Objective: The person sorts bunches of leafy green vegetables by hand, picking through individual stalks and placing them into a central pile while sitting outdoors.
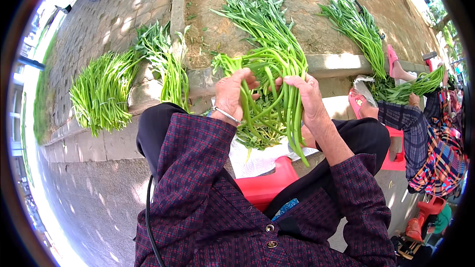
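Long green water spinach stems (pixel 293 111) hang between my two hands, their cut ends pointing down toward my lap. My left hand (pixel 230 94) curls its fingers around stems on the left side. On the other side, my right hand (pixel 309 100) pinches several stems near their top, its thumb and fingers closed. Just beyond both hands, a larger heap of water spinach (pixel 264 24) lies over the kerb, leaves away from me. Below the held stems, loose leaves and clippings (pixel 260 137) rest on a white plastic sheet (pixel 247 162), partly hidden by the stems.
A red stool (pixel 269 185) stands between my legs. To the left lie a tied bundle (pixel 101 94) and a looser bunch (pixel 170 71). Another bunch (pixel 358 34) lies far right, near a seated person (pixel 420 118) with greens. The stone kerb (pixel 200 84) crosses ahead.
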{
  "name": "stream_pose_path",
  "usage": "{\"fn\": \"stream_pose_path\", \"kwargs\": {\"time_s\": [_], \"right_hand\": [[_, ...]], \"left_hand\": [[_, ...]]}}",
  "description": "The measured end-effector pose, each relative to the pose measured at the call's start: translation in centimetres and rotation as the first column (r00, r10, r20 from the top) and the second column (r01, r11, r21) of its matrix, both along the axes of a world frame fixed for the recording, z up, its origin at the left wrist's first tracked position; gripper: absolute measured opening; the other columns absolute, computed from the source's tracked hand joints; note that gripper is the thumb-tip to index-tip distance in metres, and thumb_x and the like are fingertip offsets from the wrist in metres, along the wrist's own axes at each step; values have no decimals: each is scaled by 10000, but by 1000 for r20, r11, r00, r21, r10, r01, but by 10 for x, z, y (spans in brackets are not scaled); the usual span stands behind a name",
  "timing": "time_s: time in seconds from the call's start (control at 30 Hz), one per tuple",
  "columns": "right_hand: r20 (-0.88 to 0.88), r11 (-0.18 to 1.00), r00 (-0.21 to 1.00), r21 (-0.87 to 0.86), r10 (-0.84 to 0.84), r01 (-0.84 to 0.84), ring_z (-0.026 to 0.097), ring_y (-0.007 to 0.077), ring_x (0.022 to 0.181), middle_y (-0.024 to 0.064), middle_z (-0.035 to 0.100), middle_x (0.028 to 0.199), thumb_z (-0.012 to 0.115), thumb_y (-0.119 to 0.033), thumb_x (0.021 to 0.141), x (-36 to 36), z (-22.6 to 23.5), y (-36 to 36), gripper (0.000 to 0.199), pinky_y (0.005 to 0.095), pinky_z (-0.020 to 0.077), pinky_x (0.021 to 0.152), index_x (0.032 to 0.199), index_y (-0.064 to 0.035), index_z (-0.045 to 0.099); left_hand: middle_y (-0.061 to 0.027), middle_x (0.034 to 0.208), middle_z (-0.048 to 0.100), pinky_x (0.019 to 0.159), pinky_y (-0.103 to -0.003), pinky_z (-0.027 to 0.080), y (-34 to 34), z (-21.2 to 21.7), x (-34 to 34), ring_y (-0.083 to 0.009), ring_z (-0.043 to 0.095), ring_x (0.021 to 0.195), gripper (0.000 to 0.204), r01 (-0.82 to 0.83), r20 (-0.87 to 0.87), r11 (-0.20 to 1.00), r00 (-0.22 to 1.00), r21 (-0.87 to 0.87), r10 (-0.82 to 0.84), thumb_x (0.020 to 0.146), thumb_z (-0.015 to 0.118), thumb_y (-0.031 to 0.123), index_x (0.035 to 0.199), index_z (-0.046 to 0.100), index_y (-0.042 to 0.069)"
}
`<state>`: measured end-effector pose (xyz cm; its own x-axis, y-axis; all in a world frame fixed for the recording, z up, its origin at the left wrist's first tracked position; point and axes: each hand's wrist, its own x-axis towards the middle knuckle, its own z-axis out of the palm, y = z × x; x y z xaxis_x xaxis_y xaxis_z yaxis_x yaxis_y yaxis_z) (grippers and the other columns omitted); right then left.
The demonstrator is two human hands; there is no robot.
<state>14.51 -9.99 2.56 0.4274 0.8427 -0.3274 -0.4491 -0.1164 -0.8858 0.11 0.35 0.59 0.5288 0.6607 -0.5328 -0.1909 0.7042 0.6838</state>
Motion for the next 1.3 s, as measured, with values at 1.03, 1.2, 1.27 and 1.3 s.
{"fn": "stream_pose_path", "kwargs": {"time_s": [1.03,1.2,1.27,1.3], "right_hand": [[428,980,888,33,164,-197,564,55,732,9,646,837,653,-112,802,-14,0,-2,204,223,470,664,973,-2,636],[135,978,969,-2,205,-207,578,57,708,-1,647,819,648,-201,828,-6,7,-4,221,216,472,654,954,-20,649],[102,985,981,16,168,-170,595,80,679,14,647,823,636,-193,825,-5,4,-4,210,226,478,646,952,-26,649],[97,987,982,15,159,-162,597,86,675,19,647,822,634,-185,823,-6,4,-5,205,228,479,644,951,-26,648]], "left_hand": [[-68,859,642,636,-288,516,-12,0,7,-159,624,733,184,79,226,997,971,20,-81,794,626,9,976,602,11],[-73,841,643,627,-287,534,-9,3,6,-160,631,700,143,56,170,994,983,89,-71,802,603,15,944,606,4],[-78,848,650,640,-294,535,-7,1,5,-164,635,707,139,75,198,993,976,96,-93,806,600,43,939,614,5],[-70,862,655,675,-289,526,-5,5,2,-155,636,733,149,117,203,988,970,97,-135,812,602,67,950,624,17]]}}
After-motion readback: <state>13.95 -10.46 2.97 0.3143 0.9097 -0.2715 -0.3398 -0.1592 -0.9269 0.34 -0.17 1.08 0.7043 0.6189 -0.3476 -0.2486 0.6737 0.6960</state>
